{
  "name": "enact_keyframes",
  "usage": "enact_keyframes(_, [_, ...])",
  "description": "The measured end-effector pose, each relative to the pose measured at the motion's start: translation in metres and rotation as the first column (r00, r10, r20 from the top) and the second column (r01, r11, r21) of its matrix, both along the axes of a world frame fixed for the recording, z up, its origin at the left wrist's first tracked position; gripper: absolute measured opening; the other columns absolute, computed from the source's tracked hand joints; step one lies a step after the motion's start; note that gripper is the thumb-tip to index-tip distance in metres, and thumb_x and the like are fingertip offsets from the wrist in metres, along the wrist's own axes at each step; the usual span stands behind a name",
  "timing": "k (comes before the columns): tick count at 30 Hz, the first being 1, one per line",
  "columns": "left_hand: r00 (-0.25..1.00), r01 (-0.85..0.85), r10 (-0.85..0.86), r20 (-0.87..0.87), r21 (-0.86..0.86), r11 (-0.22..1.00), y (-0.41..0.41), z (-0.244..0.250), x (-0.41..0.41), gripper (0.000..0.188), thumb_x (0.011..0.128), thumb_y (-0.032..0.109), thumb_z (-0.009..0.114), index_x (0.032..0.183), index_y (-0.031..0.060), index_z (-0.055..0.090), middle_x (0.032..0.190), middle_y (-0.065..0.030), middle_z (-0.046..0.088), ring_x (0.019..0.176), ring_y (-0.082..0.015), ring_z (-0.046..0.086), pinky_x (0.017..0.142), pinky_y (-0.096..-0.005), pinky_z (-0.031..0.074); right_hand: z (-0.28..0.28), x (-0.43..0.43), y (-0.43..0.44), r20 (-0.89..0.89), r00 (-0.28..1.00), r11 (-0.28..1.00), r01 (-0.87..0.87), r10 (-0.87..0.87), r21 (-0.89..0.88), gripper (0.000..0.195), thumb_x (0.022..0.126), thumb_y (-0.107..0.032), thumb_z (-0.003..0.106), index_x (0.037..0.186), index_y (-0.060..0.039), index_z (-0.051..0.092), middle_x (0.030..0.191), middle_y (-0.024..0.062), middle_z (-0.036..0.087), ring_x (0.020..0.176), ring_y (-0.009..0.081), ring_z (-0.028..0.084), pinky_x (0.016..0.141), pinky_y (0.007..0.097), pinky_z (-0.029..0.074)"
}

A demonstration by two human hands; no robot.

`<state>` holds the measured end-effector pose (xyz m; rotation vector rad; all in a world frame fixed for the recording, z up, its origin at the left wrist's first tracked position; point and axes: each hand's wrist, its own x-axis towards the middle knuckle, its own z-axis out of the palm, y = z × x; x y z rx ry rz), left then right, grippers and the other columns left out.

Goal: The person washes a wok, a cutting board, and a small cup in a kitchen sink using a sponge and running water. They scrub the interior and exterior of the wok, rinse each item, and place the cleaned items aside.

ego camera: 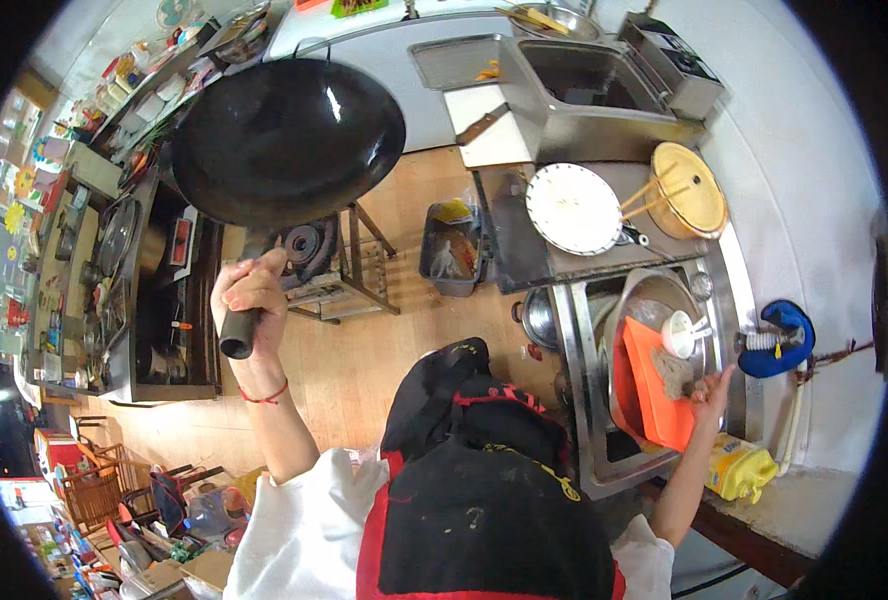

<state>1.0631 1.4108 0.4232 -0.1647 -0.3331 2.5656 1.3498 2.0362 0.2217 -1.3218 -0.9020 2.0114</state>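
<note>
My left hand grips the tubular handle of a large black wok. The wok is raised off the stove, its bowl facing up towards me, and looks bare inside. Below it stands a burner on a metal frame. Over the sink at the right, my right hand has its fingers curled on the edge of a grey-brown cloth, thumb held out. An orange plastic board or tray leans in a metal basin there, beside a white bowl with a spoon.
A white plate, chopsticks and a lidded yellowish pot stand on the counter above the sink. A cleaver lies on a white board. A dark waste bin stands on the floor. A yellow jug sits right of the sink.
</note>
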Motion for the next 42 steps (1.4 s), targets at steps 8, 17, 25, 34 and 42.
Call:
enact_keyframes(8, [0.979,-0.030,0.033,0.202,-0.015,0.999,-0.128,-0.092,-0.048,0.014,0.080,-0.001,0.041,0.080,0.0018,0.028,0.052,-0.0001,0.042,0.043,-0.0097,0.049,0.045,-0.0219,0.049,-0.068,-0.003,0.047,0.773,0.297,0.533,-0.585,-0.560,0.611,0.051,0.095,-0.032,0.034,0.063,-0.0006,0.058,0.064,0.0214,0.060,0.051,0.0318,0.060,0.045,0.0408,0.047])
enact_keyframes(17, [0.968,0.055,-0.048,0.248,-0.018,0.998,-0.225,-0.132,-0.086,0.036,0.082,-0.001,0.038,0.113,-0.0085,0.023,0.078,-0.0098,0.036,0.051,-0.0109,0.051,0.047,-0.0250,0.052,0.014,-0.081,-0.065,0.756,0.100,0.373,-0.823,-0.646,0.428,0.048,0.094,-0.029,0.032,0.077,0.0066,0.060,0.079,0.0268,0.061,0.076,0.0437,0.059,0.070,0.0494,0.048])
enact_keyframes(25, [0.743,0.519,-0.530,0.409,-0.852,0.070,-0.335,-0.124,-0.160,0.044,0.081,0.003,0.053,0.122,0.0037,0.038,0.072,-0.0027,0.044,0.044,-0.0064,0.040,0.039,-0.0194,0.039,0.049,-0.100,-0.106,0.909,-0.012,0.567,-0.785,-0.418,0.250,0.044,0.071,-0.033,0.062,0.091,0.0063,0.059,0.092,0.0278,0.060,0.093,0.0434,0.057,0.082,0.0456,0.044])
enact_keyframes(34, [0.423,-0.723,-0.690,0.587,-0.241,-0.648,-0.450,-0.218,-0.256,0.059,0.067,0.003,0.061,0.123,0.0021,0.042,0.085,-0.0145,0.062,0.072,-0.0303,0.061,0.061,-0.0389,0.049,0.009,-0.030,-0.043,0.808,0.017,0.463,-0.812,-0.589,0.355,0.040,0.076,-0.034,0.059,0.087,0.0045,0.055,0.089,0.0267,0.061,0.090,0.0439,0.058,0.076,0.0470,0.047])
enact_keyframes(42, [0.713,-0.650,-0.377,0.591,0.358,-0.670,-0.477,-0.253,-0.281,0.037,0.084,0.015,0.046,0.121,0.0170,0.049,0.109,-0.0103,0.060,0.101,-0.0311,0.056,0.081,-0.0510,0.042,0.074,-0.091,-0.078,0.933,0.290,0.783,-0.522,-0.212,0.340,0.029,0.072,-0.030,0.062,0.094,-0.0113,0.067,0.091,0.0139,0.066,0.086,0.0261,0.063,0.075,0.0361,0.048])
